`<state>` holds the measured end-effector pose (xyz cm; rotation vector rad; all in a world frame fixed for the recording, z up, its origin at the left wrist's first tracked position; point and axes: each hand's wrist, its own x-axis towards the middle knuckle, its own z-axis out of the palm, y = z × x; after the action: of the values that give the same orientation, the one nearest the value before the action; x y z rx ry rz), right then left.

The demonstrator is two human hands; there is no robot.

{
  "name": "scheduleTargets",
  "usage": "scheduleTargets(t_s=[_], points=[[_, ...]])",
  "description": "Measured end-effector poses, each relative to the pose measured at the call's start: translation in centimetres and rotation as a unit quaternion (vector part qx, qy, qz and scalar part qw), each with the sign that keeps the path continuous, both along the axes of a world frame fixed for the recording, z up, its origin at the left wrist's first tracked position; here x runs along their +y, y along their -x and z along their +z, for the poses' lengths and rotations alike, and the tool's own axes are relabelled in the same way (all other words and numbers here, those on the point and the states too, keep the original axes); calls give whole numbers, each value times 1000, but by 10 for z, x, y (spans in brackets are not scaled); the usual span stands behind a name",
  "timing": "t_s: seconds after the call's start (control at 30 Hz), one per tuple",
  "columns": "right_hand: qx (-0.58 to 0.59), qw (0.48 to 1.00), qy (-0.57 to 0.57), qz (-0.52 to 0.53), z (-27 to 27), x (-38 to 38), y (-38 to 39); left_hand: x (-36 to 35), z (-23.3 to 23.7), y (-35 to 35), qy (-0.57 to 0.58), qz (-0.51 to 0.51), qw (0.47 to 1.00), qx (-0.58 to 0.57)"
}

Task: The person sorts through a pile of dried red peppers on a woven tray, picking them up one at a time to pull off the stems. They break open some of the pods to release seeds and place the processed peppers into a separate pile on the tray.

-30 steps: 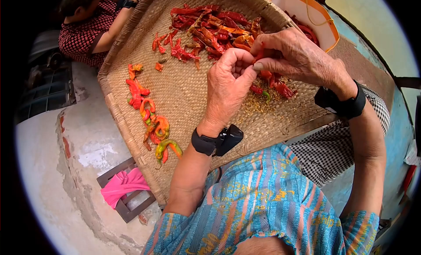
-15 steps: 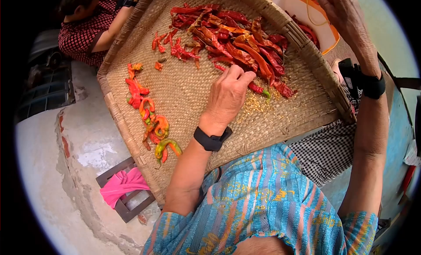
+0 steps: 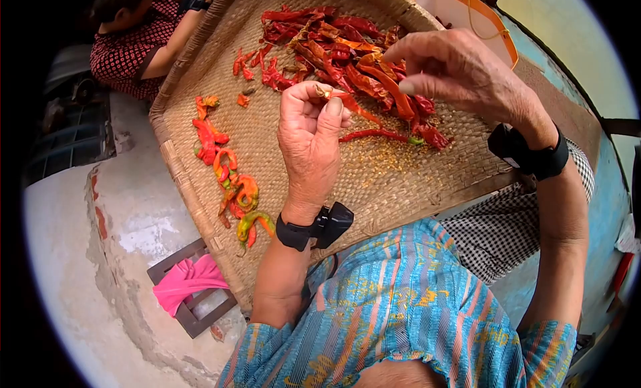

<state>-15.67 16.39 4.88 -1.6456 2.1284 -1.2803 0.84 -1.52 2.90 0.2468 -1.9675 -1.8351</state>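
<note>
Between the thumb and fingers of my left hand [image 3: 312,131] is a red chili pepper [image 3: 357,109], raised above the woven tray [image 3: 280,162]. My right hand [image 3: 471,74] hovers over the tray's right side, thumb and fingers apart, with nothing visible between them. Under and behind the hands lies a heap of dried red chilies [image 3: 370,84]. A long red chili with a green stem [image 3: 380,133] rests just below the held one, near scattered yellow seeds [image 3: 384,162]. Fresher red, orange and green peppers [image 3: 224,164] form a line along the tray's left side.
An orange-rimmed white container [image 3: 467,17] stands beyond the tray's upper right edge. Another person [image 3: 137,51] in a patterned red top is at the upper left. A pink cloth [image 3: 189,283] hangs over a dark frame [image 3: 208,315] at the lower left.
My left hand has lifted and turned, now showing a chili in its fingers. My right hand has come down and left from the container to over the tray.
</note>
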Motion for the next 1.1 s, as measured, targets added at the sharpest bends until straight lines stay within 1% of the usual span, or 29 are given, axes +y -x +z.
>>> scheduleTargets(t_s=[0.03,0.1,0.13,0.17,0.23,0.27,0.3,0.37,0.4,0.43,0.47,0.5,0.53,0.57,0.6,0.63,0.67,0.7,0.73,0.77,0.8,0.87,0.9,0.93,0.97,1.0,1.03,1.07,1.1], points=[[-1,999,13,31,-5,-3,-4,6,6,2,0,0,1000,0],[-49,996,-23,78,-7,-6,-11,19,14,7,-95,-38,994,33],[-45,996,18,75,-10,-9,-17,23,15,10,-105,-54,992,46],[-46,996,18,75,-9,-9,-15,24,13,12,-106,-54,992,46],[-21,994,-40,97,-5,-7,-10,23,10,17,-110,-67,990,58],[-44,995,12,91,-7,-8,-10,23,10,17,-131,-64,988,52],[-35,997,-1,64,-3,-5,-7,22,8,17,-131,-66,988,51],[-59,998,-24,-21,12,2,1,15,1,13,-24,-52,997,-47],[-36,999,2,-29,4,5,13,11,-4,10,104,-52,985,-126],[-12,999,29,-37,-7,13,33,10,-8,6,104,-52,985,-126],[-28,997,25,-71,-15,24,49,8,-12,3,268,-92,951,-125],[-43,980,-82,-174,35,21,30,7,-17,0,424,-129,888,-120],[-47,977,-50,-202,32,24,32,9,-24,-2,405,-130,899,-99],[-50,972,-17,-230,28,28,36,11,-28,-2,405,-130,900,-99],[-49,972,-18,-229,22,32,42,13,-31,-1,440,-122,885,-88],[22,962,-33,-271,17,35,48,13,-34,-1,474,-114,870,-77],[94,945,-46,-310,13,36,52,12,-36,-1,474,-111,870,-76],[96,945,-46,-309,11,34,50,11,-38,0,502,-112,854,-73],[160,928,-25,-336,9,34,45,10,-40,1,531,-114,837,-69],[223,905,-3,-362,6,33,41,10,-41,1,531,-113,837,-69],[223,905,-3,-362,-4,33,46,8,-41,0,525,-107,842,-68],[375,845,77,-373,-23,36,62,6,-39,-3,519,-102,846,-66],[376,845,76,-374,-18,37,58,5,-35,-5,487,-89,865,-81],[320,889,82,-316,-6,37,48,3,-30,-6,455,-76,882,-95],[260,927,88,-256,8,36,39,3,-25,-6,455,-76,882,-95],[-62,954,-92,-280,28,28,34,2,-17,-5,337,-57,928,-146],[-61,954,-91,-278,31,23,29,1,-11,-5,213,-37,957,-193],[-53,971,-103,-208,33,20,25,-3,-8,-4,126,-50,975,-174],[-46,983,-115,-137,33,18,23,-7,-3,-2,72,-62,980,-173]])
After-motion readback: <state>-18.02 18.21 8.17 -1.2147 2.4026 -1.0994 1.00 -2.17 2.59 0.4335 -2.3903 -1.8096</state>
